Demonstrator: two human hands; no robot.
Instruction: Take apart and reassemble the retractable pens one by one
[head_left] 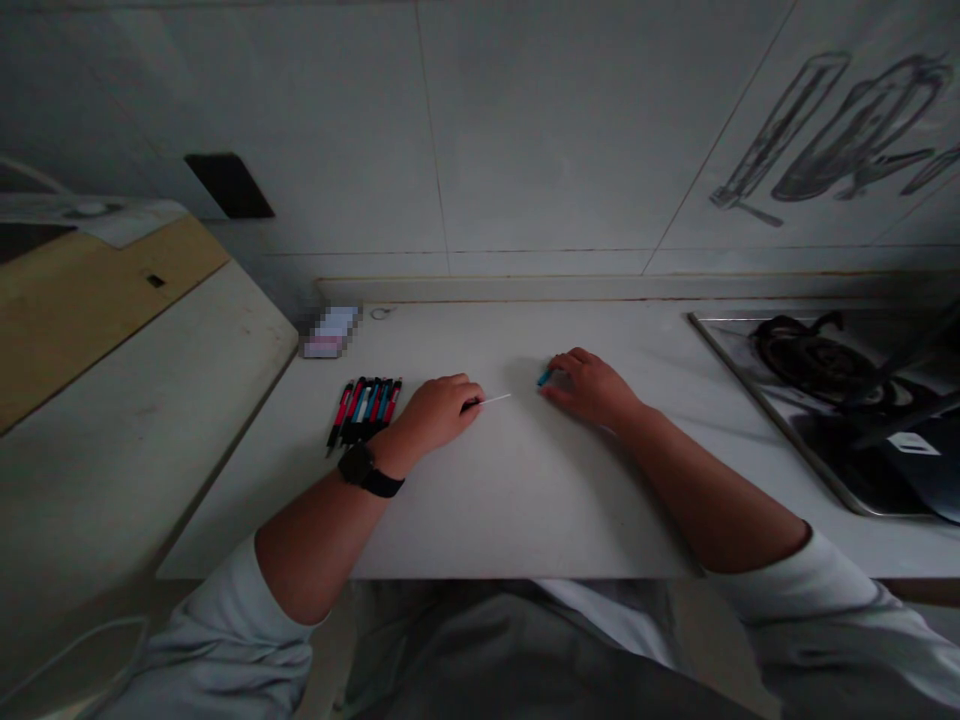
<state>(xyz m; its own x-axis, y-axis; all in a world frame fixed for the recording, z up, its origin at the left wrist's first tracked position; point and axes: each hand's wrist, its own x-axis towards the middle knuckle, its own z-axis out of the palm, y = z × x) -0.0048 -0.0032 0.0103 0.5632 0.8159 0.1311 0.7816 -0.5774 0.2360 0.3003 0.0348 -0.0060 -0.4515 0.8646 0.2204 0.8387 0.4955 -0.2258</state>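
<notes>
Pinched a thin white stick (pixel 496 399) in the curled fingers of the left hand (pixel 444 408), just right of the row of pens (pixel 365 404) on the white counter (pixel 495 510). Pinched a small teal piece (pixel 544 377) between thumb and fingers of the right hand (pixel 592 388), farther right of the row. Wore a black watch (pixel 357 463) just in front of the row.

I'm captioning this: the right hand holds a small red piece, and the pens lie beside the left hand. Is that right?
Colour's wrong: the head view shows the right hand holding a small blue piece. The pens lie beside the left hand.
</notes>
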